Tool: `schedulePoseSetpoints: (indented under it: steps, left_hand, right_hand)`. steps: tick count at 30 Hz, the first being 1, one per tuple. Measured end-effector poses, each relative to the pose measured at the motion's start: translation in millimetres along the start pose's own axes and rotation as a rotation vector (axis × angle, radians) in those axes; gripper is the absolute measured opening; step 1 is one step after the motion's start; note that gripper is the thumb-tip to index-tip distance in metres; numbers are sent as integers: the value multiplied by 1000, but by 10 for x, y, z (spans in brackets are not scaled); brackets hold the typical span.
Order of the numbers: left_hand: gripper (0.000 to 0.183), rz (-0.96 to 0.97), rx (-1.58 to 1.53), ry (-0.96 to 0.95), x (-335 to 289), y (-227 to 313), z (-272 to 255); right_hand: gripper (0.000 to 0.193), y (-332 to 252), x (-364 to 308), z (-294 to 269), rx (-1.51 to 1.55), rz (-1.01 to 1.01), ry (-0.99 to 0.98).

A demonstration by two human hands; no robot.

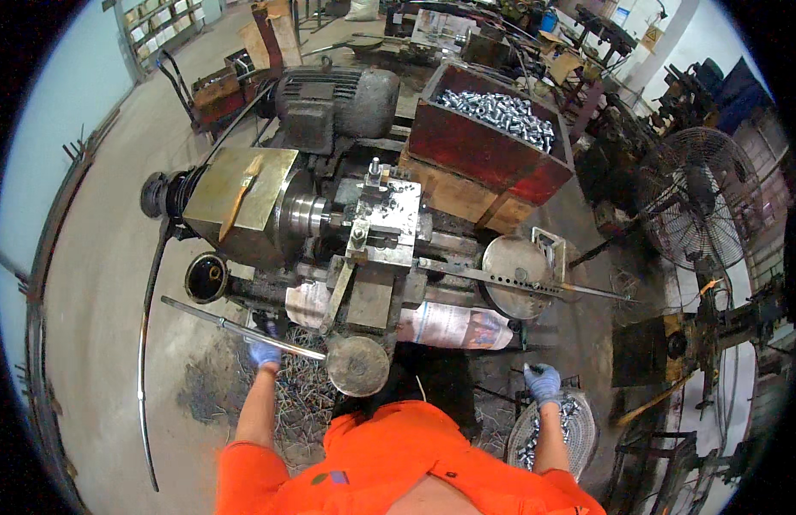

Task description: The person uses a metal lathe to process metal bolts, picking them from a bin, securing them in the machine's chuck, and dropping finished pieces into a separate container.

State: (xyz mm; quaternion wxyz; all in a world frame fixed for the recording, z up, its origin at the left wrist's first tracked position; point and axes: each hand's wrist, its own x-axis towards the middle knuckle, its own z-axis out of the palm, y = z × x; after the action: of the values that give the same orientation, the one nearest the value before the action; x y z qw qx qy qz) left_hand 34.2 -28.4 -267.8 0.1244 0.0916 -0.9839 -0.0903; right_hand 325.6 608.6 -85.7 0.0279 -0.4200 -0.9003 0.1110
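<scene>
My left hand (pixel 265 350), in a bluish glove, is low at the front of a lathe-like machine, beside a long metal lever (pixel 243 330). Its fingers are dark and partly lost against the machine, so their grip is hidden. My right hand (pixel 543 384), gloved too with blackened fingertips, hovers above the far edge of a round mesh basket (pixel 588 439) of small shiny metal parts (pixel 528 451). Its fingers look curled in; what they hold, if anything, is too small to name. Ahead are the machine's spindle (pixel 308 215) and tool slide (pixel 396 210).
A red metal bin (pixel 484 146) heaped with shiny fittings stands behind the slide. A brush (pixel 240 199) lies on the headstock cover. A perforated bar (pixel 492 276) juts right past a round disc (pixel 516 262). Metal shavings (pixel 303 412) litter the floor; a fan (pixel 700 193) stands right.
</scene>
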Motion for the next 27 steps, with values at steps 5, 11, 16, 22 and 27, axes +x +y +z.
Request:
schedulePoseSetpoints:
  steps: [5, 11, 16, 22, 27]
  left_hand:
    - [31, 295, 298, -580, 365, -9, -782]
    - [30, -49, 77, -477, 155, 69, -829]
    - [36, -44, -222, -467, 399, -443, -1424]
    - [31, -86, -227, 198, 750, -992, -3307]
    - [46, -501, 178, -70, 283, -1811, -3036]
  right_hand:
    - [40, -46, 164, -324, 125, -96, 48]
    - [32, -1015, 443, -1130, 226, -310, 96]
    - [37, -2707, 428, -1489, 366, -840, 107]
    - [45, -4553, 121, -1253, 173, -1318, 101]
    - [47, -5217, -108, -1158, -246, -1203, -250]
